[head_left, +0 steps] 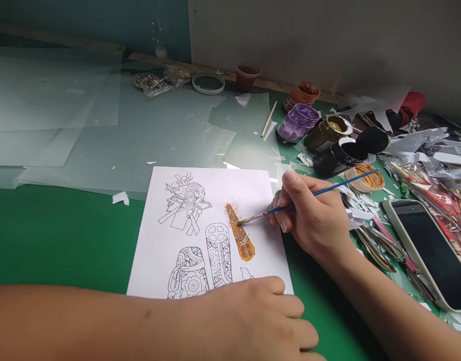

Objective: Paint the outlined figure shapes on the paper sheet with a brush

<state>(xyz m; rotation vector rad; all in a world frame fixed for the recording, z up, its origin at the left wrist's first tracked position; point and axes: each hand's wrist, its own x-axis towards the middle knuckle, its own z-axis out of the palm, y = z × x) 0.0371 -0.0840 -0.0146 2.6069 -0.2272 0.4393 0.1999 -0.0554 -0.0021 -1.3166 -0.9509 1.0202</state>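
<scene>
Right hand pinched around paintbrush, tip at orange strip on paper. Paper lies on green table. Left hand over paper's lower part, knuckles up; can't tell its grip.

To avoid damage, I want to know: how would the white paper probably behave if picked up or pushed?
The paper is probably light and floppy, since it looks like one thin sheet. It might buckle if pushed, as the left hand lies across its near edge. Its orange paint could smear, because the brush meets it.
</scene>
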